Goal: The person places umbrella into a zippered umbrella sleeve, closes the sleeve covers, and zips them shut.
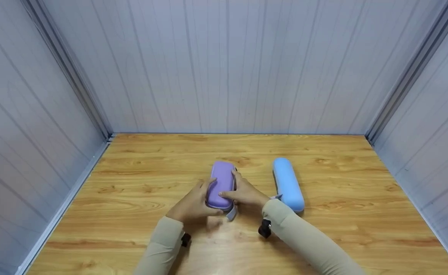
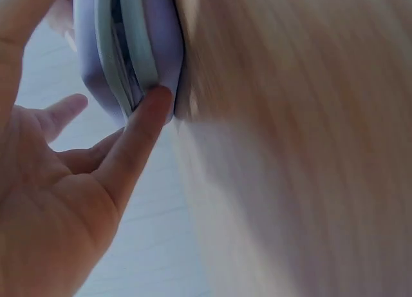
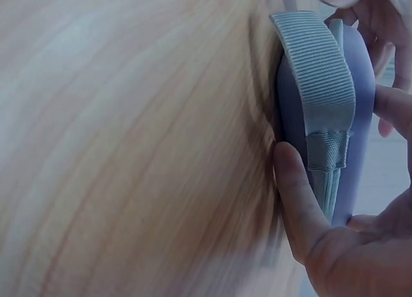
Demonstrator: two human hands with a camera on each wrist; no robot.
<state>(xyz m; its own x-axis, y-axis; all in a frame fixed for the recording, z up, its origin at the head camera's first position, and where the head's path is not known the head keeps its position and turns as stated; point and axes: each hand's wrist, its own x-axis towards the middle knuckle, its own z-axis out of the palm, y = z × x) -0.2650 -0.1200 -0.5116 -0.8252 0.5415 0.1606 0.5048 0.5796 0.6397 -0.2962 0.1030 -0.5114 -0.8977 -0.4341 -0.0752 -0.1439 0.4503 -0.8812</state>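
Observation:
A purple hard-shell zip case (image 1: 222,173) lies lengthwise on the wooden table, between both hands. My left hand (image 1: 193,202) holds its left side and near end; in the left wrist view a dark gap shows between the grey bands (image 2: 138,36) along its edge. From the right, my right hand (image 1: 248,194) grips the case, thumb on the lid and fingers along the far right side. A grey ribbed strap loop (image 3: 318,71) sticks out from the case on the right hand's side.
A longer light-blue case (image 1: 288,183) lies to the right, close to the right wrist, a small strap at its left edge. The wooden table (image 1: 132,225) is bounded by pale panel walls (image 1: 227,68) at the back and both sides.

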